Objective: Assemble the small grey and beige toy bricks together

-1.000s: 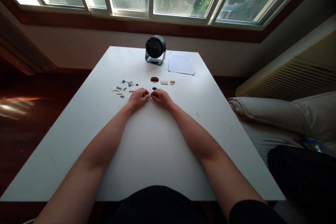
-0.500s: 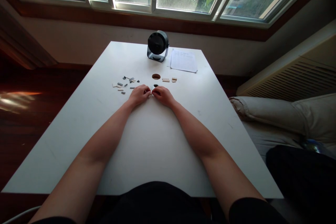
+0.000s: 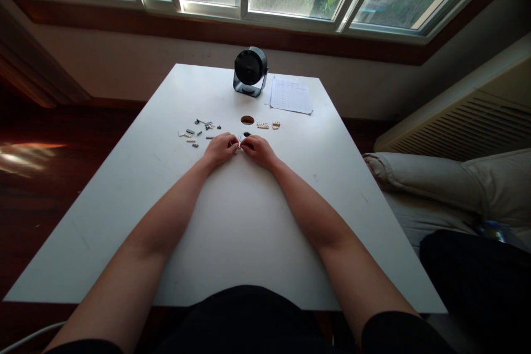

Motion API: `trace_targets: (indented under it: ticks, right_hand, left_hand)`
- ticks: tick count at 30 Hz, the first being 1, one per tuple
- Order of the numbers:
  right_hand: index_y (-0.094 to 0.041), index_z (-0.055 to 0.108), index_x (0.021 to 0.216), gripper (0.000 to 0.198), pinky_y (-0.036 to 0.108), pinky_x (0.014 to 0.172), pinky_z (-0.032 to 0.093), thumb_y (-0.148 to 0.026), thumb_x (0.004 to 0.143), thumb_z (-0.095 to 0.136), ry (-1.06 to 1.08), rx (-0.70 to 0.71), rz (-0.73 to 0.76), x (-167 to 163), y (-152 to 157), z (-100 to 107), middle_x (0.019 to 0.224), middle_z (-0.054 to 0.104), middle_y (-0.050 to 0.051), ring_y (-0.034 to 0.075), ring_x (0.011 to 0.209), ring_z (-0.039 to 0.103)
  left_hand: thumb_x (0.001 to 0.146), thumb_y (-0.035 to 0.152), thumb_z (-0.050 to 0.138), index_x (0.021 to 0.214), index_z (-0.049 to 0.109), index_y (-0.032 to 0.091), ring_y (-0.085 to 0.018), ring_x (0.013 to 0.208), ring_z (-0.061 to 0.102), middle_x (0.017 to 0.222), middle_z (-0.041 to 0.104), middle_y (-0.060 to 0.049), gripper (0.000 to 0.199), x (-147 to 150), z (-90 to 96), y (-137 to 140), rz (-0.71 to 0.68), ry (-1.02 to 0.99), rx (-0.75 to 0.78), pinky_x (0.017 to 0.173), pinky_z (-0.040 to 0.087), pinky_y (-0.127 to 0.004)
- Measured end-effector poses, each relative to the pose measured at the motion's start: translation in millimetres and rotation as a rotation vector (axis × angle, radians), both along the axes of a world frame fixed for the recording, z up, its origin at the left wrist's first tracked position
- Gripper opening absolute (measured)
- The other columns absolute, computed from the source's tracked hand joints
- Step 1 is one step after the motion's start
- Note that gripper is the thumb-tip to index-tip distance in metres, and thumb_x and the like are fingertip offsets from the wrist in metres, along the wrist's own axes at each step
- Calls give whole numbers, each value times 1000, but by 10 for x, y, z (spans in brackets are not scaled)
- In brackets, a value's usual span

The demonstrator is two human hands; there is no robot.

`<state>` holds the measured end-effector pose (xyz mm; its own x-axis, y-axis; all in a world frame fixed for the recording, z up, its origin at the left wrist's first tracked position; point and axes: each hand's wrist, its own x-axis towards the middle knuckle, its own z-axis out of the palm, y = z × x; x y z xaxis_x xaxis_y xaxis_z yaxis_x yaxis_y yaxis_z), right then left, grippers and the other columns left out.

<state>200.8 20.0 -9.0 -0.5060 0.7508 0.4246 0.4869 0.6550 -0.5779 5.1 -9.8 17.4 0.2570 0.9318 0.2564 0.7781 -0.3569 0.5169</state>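
Observation:
My left hand (image 3: 222, 149) and my right hand (image 3: 258, 149) meet fingertip to fingertip over the middle of the white table (image 3: 244, 221). Both are closed in a pinch around a small pale piece (image 3: 239, 147), mostly hidden by the fingers and too small to name. Just behind the fingertips lies a ring-shaped item (image 3: 245, 136) with a dark centre, partly covered by my right hand. Left of my left hand are several small loose grey, black and cream pieces (image 3: 189, 132) that look like building-toy parts. One grey bar (image 3: 209, 138) lies close to its knuckles.
Behind my hands is a round brown-lined hole (image 3: 248, 120) in the tabletop. Two groups of small cream pieces (image 3: 263, 125) lie right of it. Farther back stand a black fan (image 3: 250, 71) and some printed sheets (image 3: 291, 95). A beige sofa (image 3: 431, 171) borders the right side.
Hardly anything differs. My hands keep the same pinch at the same spot, and the whole view has shifted very slightly.

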Motion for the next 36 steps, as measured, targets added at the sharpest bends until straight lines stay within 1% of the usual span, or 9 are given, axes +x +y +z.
trace_targets:
  ticks: [18, 29, 36]
  right_hand:
    - [-21, 71, 88, 16, 30, 77, 40, -27, 89, 56, -17, -6, -3, -4, -4, 27, 85, 63, 5, 19, 82, 54]
    - [-21, 71, 88, 15, 30, 78, 41, -27, 89, 57, -18, -6, 6, 5, 17, 15, 86, 64, 5, 19, 83, 55]
    - [-21, 71, 88, 16, 29, 77, 41, -26, 89, 56, -31, -5, -1, 7, -2, 35, 87, 65, 5, 19, 84, 55]
  left_hand:
    - [86, 30, 54, 87, 69, 23, -21, 87, 59, 94, 66, -5, 16, 18, 34, -13, 17, 26, -9, 77, 45, -33]
    - [86, 30, 54, 87, 68, 23, -20, 82, 59, 93, 66, -5, 16, 4, -1, 4, 9, 10, 7, 74, 44, -33]
    - [87, 30, 55, 87, 69, 23, -21, 85, 59, 94, 66, -6, 16, 14, 18, -6, 20, 13, -11, 76, 45, -33]
